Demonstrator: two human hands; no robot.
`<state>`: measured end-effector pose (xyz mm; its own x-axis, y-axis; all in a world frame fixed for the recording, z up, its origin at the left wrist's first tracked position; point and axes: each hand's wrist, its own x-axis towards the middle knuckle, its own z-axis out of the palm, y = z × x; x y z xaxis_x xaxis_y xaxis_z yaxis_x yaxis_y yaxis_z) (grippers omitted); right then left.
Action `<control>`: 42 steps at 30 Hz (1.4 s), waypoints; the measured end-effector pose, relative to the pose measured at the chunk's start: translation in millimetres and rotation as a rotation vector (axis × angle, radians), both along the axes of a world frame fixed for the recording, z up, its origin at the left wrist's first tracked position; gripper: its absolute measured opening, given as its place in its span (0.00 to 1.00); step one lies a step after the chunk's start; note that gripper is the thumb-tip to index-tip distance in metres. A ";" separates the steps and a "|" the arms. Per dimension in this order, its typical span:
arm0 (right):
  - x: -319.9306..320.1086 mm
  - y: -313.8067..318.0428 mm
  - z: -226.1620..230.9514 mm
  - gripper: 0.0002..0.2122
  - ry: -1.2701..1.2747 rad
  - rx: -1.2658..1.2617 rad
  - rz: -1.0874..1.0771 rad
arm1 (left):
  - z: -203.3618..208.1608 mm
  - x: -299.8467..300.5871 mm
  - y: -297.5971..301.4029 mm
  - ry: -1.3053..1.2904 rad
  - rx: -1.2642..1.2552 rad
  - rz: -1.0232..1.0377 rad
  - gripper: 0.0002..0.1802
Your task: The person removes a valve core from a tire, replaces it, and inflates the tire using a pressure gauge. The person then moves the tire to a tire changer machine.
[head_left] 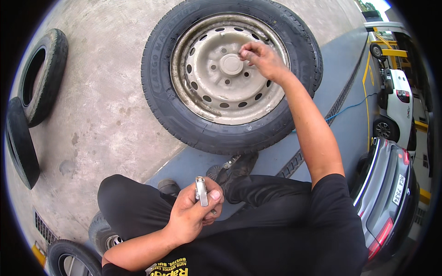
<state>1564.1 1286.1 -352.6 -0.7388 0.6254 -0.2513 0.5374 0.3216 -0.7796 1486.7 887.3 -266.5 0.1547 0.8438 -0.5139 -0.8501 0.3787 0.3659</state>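
Note:
My left hand (195,214) is closed around a small silver metal tool with a flat lever (201,192), held upright above my lap. The tool looks like an air chuck; its lower part is hidden in my palm. My right arm reaches out over a large black tyre (159,99) mounted on a dirty beige steel wheel (207,85). Above the wheel's round centre cap (231,64), my right hand (264,60) has its fingers curled together in a pinch. Whatever those fingertips hold, if anything, is too small to make out. The tyre lies flat in front of my boots.
Loose tyres (50,73) lie at the far left, with another tyre (73,257) and a smaller wheel (103,234) at the lower left. A blue hose (352,106) crosses the floor beside a drain grate (343,94). A silver car (384,184) and a white vehicle (399,101) stand at right.

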 end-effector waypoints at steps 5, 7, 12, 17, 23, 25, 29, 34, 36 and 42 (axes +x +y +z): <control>24.5 91.2 8.1 0.12 -0.109 0.434 -0.173 | 5.4 0.4 -4.9 0.045 -0.033 0.019 0.13; 23.3 100.4 2.2 0.12 -0.172 0.596 -0.126 | 5.0 2.7 -4.6 0.033 -0.056 0.018 0.13; 14.3 95.4 3.1 0.11 -0.279 0.933 0.043 | 5.8 3.0 -6.6 -0.052 -0.052 0.056 0.13; 6.9 100.1 14.5 0.09 -0.390 0.732 -0.011 | 8.5 2.1 -7.8 0.025 -0.080 0.032 0.13; 6.8 120.3 19.8 0.07 -0.392 0.521 -0.059 | 9.4 -0.5 -7.9 0.013 -0.075 0.026 0.13; 6.3 123.5 19.4 0.08 -0.410 0.512 -0.064 | 9.5 -0.7 -7.8 0.007 -0.087 0.029 0.13; 3.6 120.2 28.8 0.09 -0.481 0.548 -0.105 | 9.3 -2.1 -7.8 0.010 -0.093 0.031 0.13; 2.0 94.3 61.2 0.12 -0.345 0.413 -0.225 | 4.4 -7.1 -12.8 -0.070 -0.095 0.034 0.13; 1.6 68.9 71.5 0.13 -0.326 0.236 -0.153 | 2.8 -6.0 -14.0 -0.096 -0.078 0.057 0.12; 24.4 -95.0 54.2 0.29 -0.589 -0.750 1.068 | 44.5 14.3 -6.7 -0.228 -0.023 0.238 0.11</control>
<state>1588.5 1191.1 -298.3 -0.4361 -0.5685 -0.6976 0.6038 0.3900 -0.6953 1501.0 880.6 -222.0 0.0673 0.8584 -0.5085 -0.9748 0.1653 0.1500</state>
